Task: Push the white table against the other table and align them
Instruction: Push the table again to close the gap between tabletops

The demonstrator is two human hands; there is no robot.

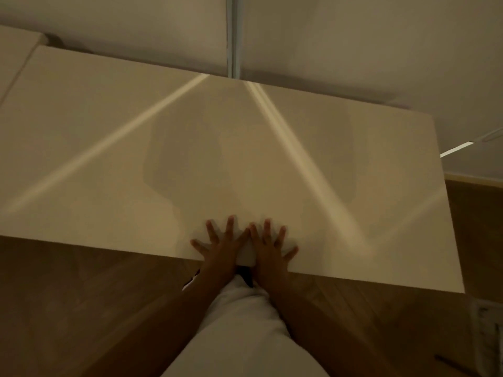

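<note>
Pressing flat on the near edge of the large white rectangular counter, the left hand and right hand lie side by side, palms down, fingers spread open, gripping nothing. Far beyond them to the left, a second pale counter sits just beside the white one's corner. Below the wrists lies brown wooden floor.

White table beside other table
</note>
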